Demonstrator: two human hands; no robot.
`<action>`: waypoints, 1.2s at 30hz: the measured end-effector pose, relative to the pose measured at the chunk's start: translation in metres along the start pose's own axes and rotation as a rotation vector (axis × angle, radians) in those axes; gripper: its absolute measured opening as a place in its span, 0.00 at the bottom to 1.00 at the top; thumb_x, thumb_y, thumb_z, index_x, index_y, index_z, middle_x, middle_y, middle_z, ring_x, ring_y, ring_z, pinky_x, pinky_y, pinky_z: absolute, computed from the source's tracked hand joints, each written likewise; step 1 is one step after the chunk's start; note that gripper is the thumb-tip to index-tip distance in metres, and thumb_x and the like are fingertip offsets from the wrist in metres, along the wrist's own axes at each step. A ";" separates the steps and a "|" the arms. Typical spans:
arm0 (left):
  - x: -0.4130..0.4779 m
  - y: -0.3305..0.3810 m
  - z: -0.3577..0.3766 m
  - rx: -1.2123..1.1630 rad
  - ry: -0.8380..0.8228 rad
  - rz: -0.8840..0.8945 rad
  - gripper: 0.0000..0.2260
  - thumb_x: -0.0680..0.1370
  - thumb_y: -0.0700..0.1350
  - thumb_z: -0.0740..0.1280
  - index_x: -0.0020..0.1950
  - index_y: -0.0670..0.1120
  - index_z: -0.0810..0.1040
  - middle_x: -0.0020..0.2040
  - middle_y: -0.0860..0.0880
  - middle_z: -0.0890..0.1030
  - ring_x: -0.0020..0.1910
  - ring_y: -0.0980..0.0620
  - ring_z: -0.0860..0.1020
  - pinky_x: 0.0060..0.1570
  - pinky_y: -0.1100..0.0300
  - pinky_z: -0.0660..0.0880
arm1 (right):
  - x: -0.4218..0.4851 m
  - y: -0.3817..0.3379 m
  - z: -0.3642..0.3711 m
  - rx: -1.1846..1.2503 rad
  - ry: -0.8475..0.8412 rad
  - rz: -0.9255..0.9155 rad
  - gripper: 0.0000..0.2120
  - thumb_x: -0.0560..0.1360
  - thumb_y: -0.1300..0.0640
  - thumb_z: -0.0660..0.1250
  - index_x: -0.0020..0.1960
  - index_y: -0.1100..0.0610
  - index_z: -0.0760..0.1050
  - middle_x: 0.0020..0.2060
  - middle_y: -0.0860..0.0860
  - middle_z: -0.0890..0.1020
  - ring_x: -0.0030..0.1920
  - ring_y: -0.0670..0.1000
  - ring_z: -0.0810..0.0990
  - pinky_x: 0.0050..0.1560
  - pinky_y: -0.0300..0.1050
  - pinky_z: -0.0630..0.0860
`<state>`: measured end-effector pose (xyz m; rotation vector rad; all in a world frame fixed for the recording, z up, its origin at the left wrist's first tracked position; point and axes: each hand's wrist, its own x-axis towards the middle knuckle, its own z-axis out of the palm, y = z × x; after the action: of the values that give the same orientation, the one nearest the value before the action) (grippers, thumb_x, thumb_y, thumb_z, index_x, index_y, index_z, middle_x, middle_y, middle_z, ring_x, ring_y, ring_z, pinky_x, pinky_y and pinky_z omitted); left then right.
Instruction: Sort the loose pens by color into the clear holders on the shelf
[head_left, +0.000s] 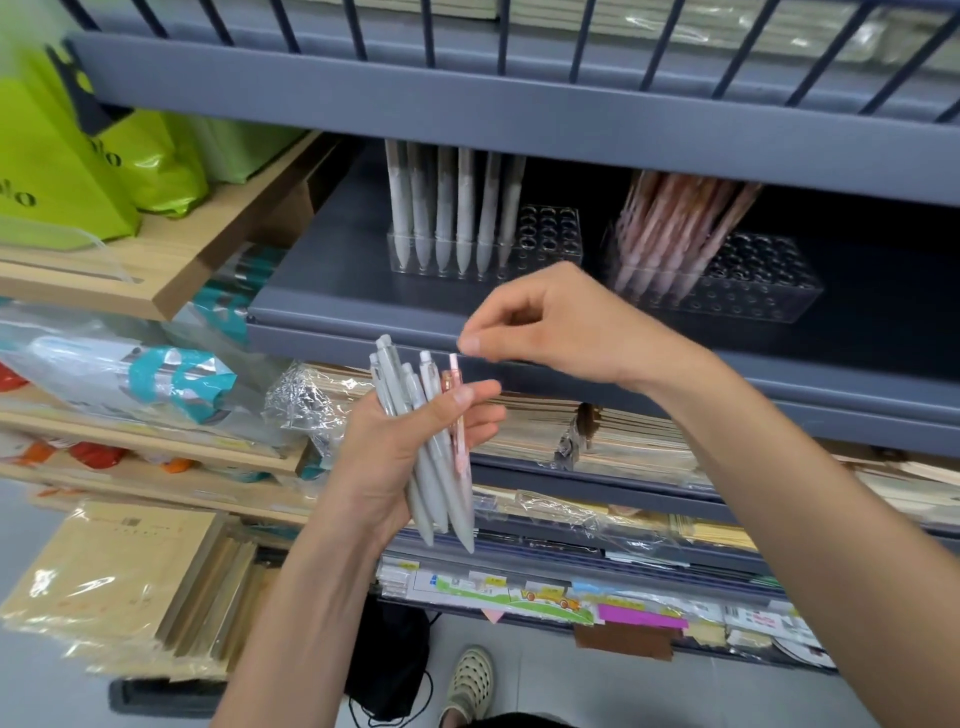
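My left hand (395, 447) grips a bundle of several grey pens (431, 467) plus one pink pen (457, 415), tips pointing down. My right hand (545, 322) hovers just above them, its thumb and forefinger at the top of the pink pen. On the grey shelf (332, 291) behind stand two clear holders. The left holder (550, 234) carries a row of grey pens (447, 208). The right holder (753, 286) carries a leaning cluster of pink pens (675, 228).
Green bags (78, 156) sit on a wooden shelf at upper left. Wrapped stationery and notebooks (130, 582) fill the lower shelves. A railed shelf (519, 83) overhangs the holders. A shoe (470, 680) shows on the floor below.
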<state>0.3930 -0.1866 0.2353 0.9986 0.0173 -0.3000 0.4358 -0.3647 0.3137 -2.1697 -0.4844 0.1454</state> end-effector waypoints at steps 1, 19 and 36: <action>0.000 0.000 0.001 0.008 -0.012 0.000 0.09 0.70 0.38 0.75 0.49 0.38 0.84 0.49 0.35 0.85 0.44 0.41 0.86 0.42 0.55 0.83 | -0.001 -0.001 0.001 0.004 -0.033 0.002 0.03 0.73 0.56 0.74 0.45 0.55 0.85 0.41 0.50 0.86 0.43 0.50 0.84 0.50 0.44 0.78; -0.017 -0.012 0.018 0.182 -0.148 -0.002 0.14 0.74 0.41 0.73 0.53 0.34 0.74 0.52 0.37 0.85 0.33 0.48 0.82 0.29 0.62 0.76 | -0.036 0.017 -0.006 0.579 0.321 0.073 0.10 0.80 0.57 0.63 0.52 0.62 0.81 0.44 0.62 0.82 0.32 0.52 0.77 0.29 0.42 0.75; -0.049 -0.076 0.071 0.224 -0.204 -0.068 0.14 0.80 0.46 0.68 0.51 0.34 0.76 0.33 0.50 0.81 0.24 0.54 0.68 0.27 0.64 0.69 | -0.140 0.060 -0.084 0.425 1.030 -0.058 0.04 0.78 0.62 0.62 0.51 0.55 0.72 0.42 0.53 0.84 0.44 0.57 0.86 0.45 0.46 0.82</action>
<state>0.3178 -0.2717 0.2187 1.1864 -0.1707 -0.4731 0.3478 -0.5147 0.3067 -1.5372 0.0855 -0.7963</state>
